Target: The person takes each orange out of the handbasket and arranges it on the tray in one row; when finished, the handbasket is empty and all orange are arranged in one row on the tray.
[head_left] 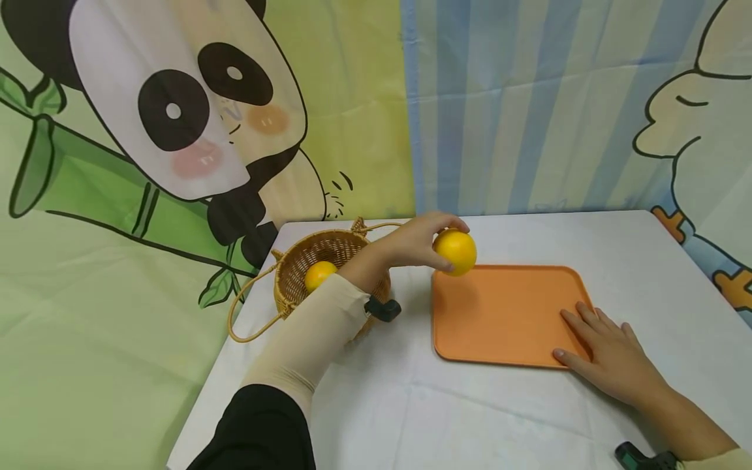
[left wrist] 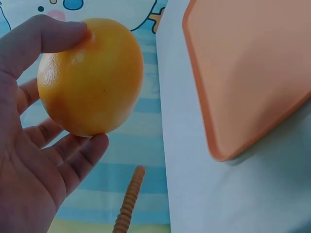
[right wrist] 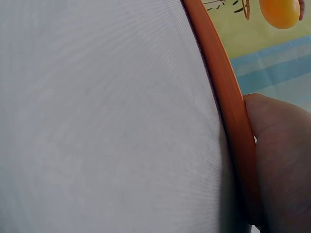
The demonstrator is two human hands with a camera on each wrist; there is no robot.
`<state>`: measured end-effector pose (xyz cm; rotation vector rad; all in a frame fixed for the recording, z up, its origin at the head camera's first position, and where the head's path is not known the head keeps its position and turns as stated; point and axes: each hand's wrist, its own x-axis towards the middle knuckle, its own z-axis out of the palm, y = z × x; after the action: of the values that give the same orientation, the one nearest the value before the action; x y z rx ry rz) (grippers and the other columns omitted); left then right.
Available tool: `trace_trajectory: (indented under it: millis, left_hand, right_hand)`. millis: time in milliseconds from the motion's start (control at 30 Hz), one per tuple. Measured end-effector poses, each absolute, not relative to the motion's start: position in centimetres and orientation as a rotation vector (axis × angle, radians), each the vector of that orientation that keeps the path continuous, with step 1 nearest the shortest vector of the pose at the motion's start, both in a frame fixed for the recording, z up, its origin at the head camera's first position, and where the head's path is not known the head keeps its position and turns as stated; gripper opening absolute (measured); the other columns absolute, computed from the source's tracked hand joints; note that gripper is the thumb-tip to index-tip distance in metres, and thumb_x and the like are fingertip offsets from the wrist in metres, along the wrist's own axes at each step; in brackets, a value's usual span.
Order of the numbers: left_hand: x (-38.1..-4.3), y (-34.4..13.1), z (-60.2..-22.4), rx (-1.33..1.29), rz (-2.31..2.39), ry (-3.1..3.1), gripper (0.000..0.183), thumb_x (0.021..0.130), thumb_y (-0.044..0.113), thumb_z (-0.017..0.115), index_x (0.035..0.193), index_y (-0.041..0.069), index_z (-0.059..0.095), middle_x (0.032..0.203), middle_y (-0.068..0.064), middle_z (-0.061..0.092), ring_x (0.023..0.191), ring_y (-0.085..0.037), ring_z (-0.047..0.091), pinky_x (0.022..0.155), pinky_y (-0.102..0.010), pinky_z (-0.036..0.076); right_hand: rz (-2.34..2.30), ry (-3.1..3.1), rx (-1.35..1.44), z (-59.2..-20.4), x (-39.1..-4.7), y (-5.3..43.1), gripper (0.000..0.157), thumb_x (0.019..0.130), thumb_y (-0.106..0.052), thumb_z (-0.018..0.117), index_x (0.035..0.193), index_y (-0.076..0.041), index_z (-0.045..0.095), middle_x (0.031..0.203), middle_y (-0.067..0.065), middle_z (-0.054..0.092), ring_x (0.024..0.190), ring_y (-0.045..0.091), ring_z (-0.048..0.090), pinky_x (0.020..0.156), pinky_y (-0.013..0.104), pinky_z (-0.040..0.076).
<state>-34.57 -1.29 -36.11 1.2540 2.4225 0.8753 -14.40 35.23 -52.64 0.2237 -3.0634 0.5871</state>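
Note:
My left hand (head_left: 414, 241) pinches an orange (head_left: 455, 251) between thumb and fingers, raised over the back left corner of an orange tray (head_left: 511, 313). In the left wrist view the thumb presses the top of the fruit and the fingertips support it from below. My right hand (head_left: 613, 359) rests on the tray's right front corner with its fingers spread loosely. From the right wrist camera, the thumb (right wrist: 277, 126) shows against the tray's rim. A second orange (head_left: 319, 274) sits inside a wicker basket (head_left: 335, 245), which the left forearm partly covers.
The basket stands at the table's left with its rope-like handle (head_left: 237, 320) hanging out to the side. A white cloth covers the table (head_left: 376, 405). Behind it hangs a printed curtain (head_left: 364, 117) with a panda.

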Motion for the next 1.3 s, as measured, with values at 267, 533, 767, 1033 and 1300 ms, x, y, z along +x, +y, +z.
trace_trajectory:
  millis: [267,533,767,1033,1300]
  left_hand:
    - [-34.4,-0.3,-36.6,1.264,0.841,2.476,0.066,0.081,0.022,0.087,0.142,0.02,0.061,0.144,-0.001,0.056,0.124,-0.017,0.052,0.099,-0.033,0.048]
    - [-34.2,0.9,-37.4,1.289,0.847,2.461,0.065,0.081,0.022,0.086,0.142,0.02,0.062,0.143,0.002,0.058,0.122,-0.015,0.053,0.098,-0.03,0.048]
    - [-34.5,1.8,-38.4,1.272,0.83,2.484,0.064,0.081,0.022,0.086,0.141,0.021,0.062,0.14,0.002,0.058,0.118,-0.014,0.053,0.095,-0.029,0.048]
    - [-34.3,2.6,-39.3,1.223,0.84,2.474,0.064,0.082,0.02,0.086,0.142,0.019,0.062,0.138,0.0,0.059,0.115,-0.015,0.054,0.094,-0.027,0.048]
    - [-34.3,3.5,-40.8,1.212,0.853,2.482,0.063,0.083,0.02,0.086,0.14,0.019,0.063,0.137,0.0,0.059,0.116,-0.015,0.053,0.092,-0.026,0.048]
  right_hand:
    - [0.585,-3.053,0.241,-52.9,-14.5,35.5,0.092,0.1,-0.061,0.066,0.165,-0.004,0.037,0.168,0.035,0.024,0.152,0.063,0.019,0.113,0.085,0.001]
    - [0.597,-3.053,0.241,-52.9,-14.5,35.5,0.092,0.1,-0.061,0.066,0.165,-0.004,0.036,0.169,0.034,0.023,0.152,0.063,0.019,0.113,0.085,0.001]
    - [0.588,-3.059,0.23,-52.9,-14.5,35.4,0.093,0.099,-0.062,0.066,0.165,-0.004,0.036,0.169,0.034,0.023,0.152,0.062,0.019,0.113,0.085,0.001]
    - [0.587,-3.049,0.229,-53.1,-14.6,35.5,0.092,0.099,-0.062,0.067,0.165,-0.004,0.037,0.168,0.034,0.025,0.152,0.062,0.019,0.113,0.085,0.001]
    - [0.588,-3.059,0.225,-53.1,-14.6,35.5,0.092,0.1,-0.062,0.065,0.165,-0.005,0.036,0.169,0.034,0.023,0.153,0.062,0.018,0.114,0.084,-0.002]
